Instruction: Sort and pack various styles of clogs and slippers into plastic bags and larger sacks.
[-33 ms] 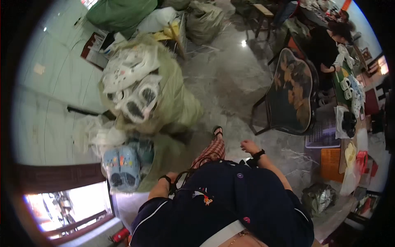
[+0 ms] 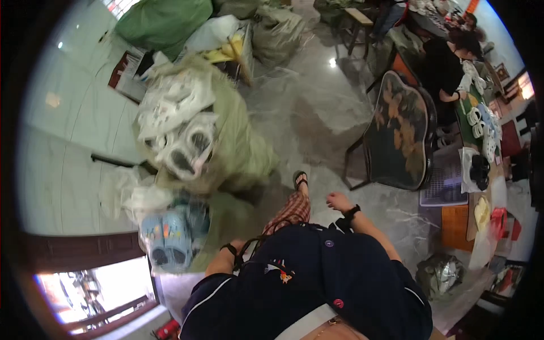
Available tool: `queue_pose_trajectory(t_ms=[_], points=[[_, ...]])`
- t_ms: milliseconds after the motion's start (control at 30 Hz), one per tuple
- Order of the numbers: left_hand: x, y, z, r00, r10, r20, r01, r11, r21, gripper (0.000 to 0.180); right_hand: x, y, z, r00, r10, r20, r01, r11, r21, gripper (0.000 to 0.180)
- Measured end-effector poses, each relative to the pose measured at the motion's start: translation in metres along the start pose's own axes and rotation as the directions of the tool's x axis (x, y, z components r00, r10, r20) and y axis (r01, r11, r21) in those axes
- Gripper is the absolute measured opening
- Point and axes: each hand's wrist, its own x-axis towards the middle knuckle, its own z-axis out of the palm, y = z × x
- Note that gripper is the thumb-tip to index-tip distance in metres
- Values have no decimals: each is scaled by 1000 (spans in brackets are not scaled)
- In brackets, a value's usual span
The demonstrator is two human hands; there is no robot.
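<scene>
My right hand (image 2: 340, 201) hangs in front of my body with its fingers loosely curled and nothing in them. Low on my left side is my left hand (image 2: 235, 245), nearest the sacks; its fingers are blurred and partly hidden. Left of it lies a pair of blue clogs (image 2: 171, 241) wrapped in clear plastic, on top of an open sack. Just beyond, a big green woven sack (image 2: 241, 133) stands full of bagged white clogs (image 2: 184, 105).
Ahead to the right is a chair (image 2: 396, 133) with a flower-patterned back. Beyond it a person in black (image 2: 445, 71) works at a long table (image 2: 464, 122) with white shoes. A purple crate (image 2: 445, 184) stands beside the table. Stuffed sacks (image 2: 277, 34) and a stool (image 2: 358, 20) are farther off.
The view has shifted slightly, so the sacks sit a little farther left. My right hand has swung slightly leftward. Neither hand has taken hold of anything that I can see.
</scene>
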Motion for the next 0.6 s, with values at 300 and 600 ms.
queue_pose_trajectory(t_ms=[300,600], points=[[262,34,-223,961,-276,-3,276,960,55,26,171,-230,-134,953,-304,9,257,791,-556,32],[471,184,-530,896,-42,-442,-49,980,-194,34,343,-367,-310,787,-224,-574,59,955,-291,26]])
